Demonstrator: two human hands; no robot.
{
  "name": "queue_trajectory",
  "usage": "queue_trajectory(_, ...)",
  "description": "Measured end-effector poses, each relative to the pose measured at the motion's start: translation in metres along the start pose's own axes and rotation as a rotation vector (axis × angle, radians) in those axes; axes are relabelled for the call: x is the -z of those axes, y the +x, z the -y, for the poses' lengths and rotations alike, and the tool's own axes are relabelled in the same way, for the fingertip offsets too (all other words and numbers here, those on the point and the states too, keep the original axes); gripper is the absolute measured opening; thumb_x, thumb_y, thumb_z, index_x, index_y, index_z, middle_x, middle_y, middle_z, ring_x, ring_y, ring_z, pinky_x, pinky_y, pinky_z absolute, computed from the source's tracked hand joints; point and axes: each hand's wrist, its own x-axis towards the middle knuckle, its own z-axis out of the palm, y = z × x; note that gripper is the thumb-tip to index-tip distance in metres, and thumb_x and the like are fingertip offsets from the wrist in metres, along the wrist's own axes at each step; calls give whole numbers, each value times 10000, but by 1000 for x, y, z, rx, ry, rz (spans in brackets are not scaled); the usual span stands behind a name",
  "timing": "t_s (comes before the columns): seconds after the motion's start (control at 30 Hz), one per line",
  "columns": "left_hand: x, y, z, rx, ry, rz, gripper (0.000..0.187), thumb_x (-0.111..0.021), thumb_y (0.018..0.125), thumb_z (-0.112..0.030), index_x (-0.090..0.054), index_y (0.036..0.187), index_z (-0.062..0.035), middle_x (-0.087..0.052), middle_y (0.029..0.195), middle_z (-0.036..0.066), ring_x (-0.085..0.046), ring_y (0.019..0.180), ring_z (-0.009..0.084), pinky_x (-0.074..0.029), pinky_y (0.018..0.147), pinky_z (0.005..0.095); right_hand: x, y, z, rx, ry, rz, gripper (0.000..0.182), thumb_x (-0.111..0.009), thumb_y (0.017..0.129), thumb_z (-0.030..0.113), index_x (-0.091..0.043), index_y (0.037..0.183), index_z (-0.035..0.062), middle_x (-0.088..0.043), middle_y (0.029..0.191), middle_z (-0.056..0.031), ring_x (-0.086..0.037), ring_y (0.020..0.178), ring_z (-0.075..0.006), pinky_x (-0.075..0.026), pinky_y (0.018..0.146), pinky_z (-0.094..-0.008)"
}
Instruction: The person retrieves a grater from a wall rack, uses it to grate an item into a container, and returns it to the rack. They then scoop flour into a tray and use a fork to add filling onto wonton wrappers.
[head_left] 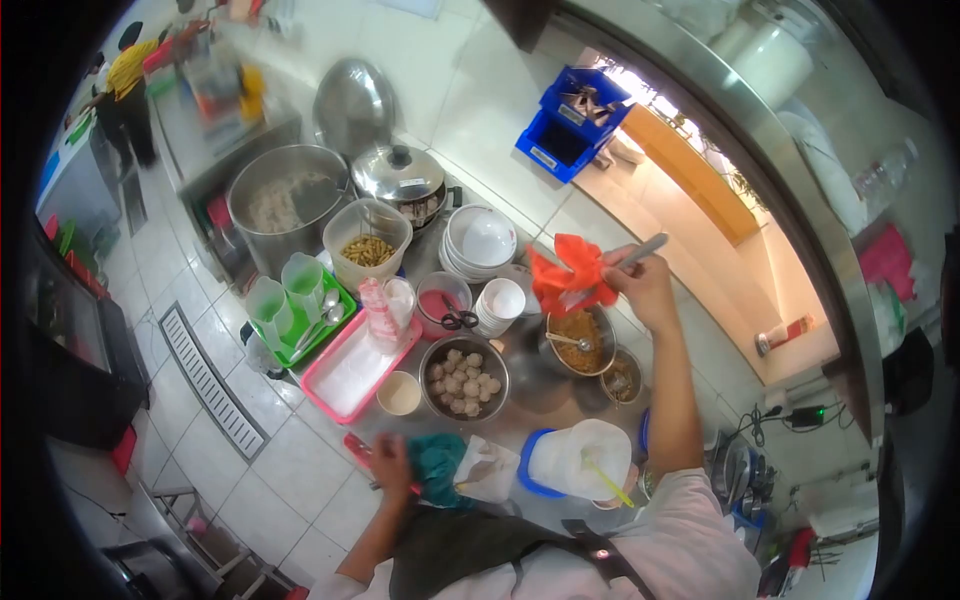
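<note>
My right hand (640,285) is raised over the counter. Its fingers are closed on a crumpled orange-red cloth (573,275) and a utensil with a grey metal handle (645,250); the utensil's far end is mostly covered by the cloth. Below them is a pot of brown food (578,325) with a ladle in it. My left hand (390,465), blurred, is low near the counter's front edge. Its curled fingers are around a thin red object (357,448) whose kind I cannot make out. Beside that hand lies a teal cloth (437,468).
A steel bowl of meatballs (462,385), a pink tray (345,385), stacked white bowls (480,240) and a large pot (285,205) crowd the counter. Black-handled scissors (460,320) rest on a pink tub. A white container (580,455) stands near me. Another person (130,85) is far left.
</note>
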Motion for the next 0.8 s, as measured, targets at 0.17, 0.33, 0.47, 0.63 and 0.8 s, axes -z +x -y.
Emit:
queue_trajectory(0.17,9,26,-116,-196,-370,314,277,-484,981,-217,-581,1152,-22,-620,1033,144,-592,965,214,-458,892,335,9,-76,57,-35,644,353,148,-686,750,-48,-557,794,10,-667,892,-166,-621,718,-167,-510,647,-263)
queue_trajectory(0.33,44,-16,-256,390,-1115,1468,528,-576,960,-232,-369,1423,-84,-458,1392,112,-520,1237,266,-470,990,395,-39,-111,83,-156,690,453,198,-713,729,-83,-562,798,25,-680,954,-178,-653,833,-200,-529,772,-304)
queue_trajectory(0.47,49,-11,-243,311,-1042,1137,463,-588,957,-227,-424,1358,-64,-513,1312,101,-562,1135,239,-494,891,355,-95,-152,46,410,474,268,217,-747,772,-11,-613,942,12,-653,1071,-148,-631,977,-215,-519,834,-323)
queue_trajectory(0.63,61,-4,-214,263,-921,578,366,-608,950,-219,-516,1249,-30,-606,1178,84,-631,964,194,-533,726,289,-146,-216,47,179,825,215,268,-706,871,156,-646,1096,24,-645,1087,-157,-635,1000,-242,-522,850,-350)
queue_trajectory(0.8,104,25,-222,-80,-858,598,238,-637,915,-183,-609,1077,-10,-663,925,58,-630,759,140,-505,634,264,-123,-223,27,-75,689,551,334,-646,913,183,-591,1191,6,-667,1023,-164,-664,926,-244,-522,815,-344)
